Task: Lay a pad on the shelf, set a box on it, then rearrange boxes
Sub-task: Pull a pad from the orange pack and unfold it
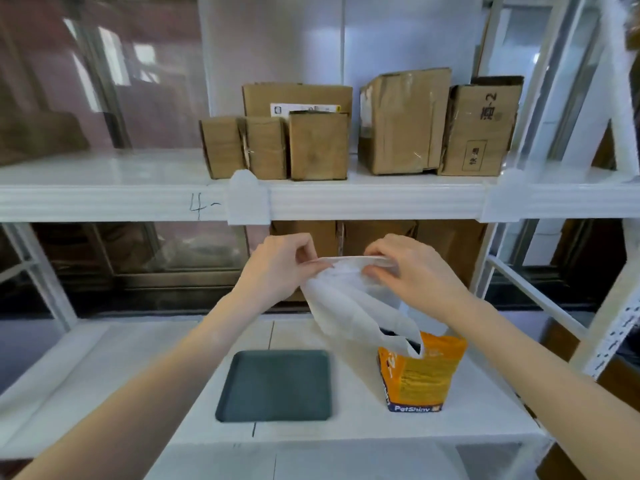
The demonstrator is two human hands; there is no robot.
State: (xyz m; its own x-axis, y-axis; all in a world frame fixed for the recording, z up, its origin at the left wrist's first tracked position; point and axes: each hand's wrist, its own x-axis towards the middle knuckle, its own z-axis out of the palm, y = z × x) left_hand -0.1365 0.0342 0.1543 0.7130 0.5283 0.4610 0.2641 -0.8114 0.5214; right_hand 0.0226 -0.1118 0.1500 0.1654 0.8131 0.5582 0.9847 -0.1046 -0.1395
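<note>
A white folded pad (349, 299) hangs in the air above the lower shelf, its lower end still inside an orange PetShiny bag (420, 375). My left hand (280, 268) pinches the pad's top left edge. My right hand (412, 268) pinches its top right edge. On the upper shelf (377, 199) stand several cardboard boxes: three small ones (277, 147) in front of a wider labelled box (298, 98), a taller taped box (401, 123) and a box with black writing (481, 129) at the right.
A dark green tray (277, 384) lies flat on the lower shelf (138, 358), left of the bag. More cardboard boxes (377, 237) stand behind my hands under the upper shelf. White rack posts (613, 306) rise at the right. "4-" is written on the shelf beam.
</note>
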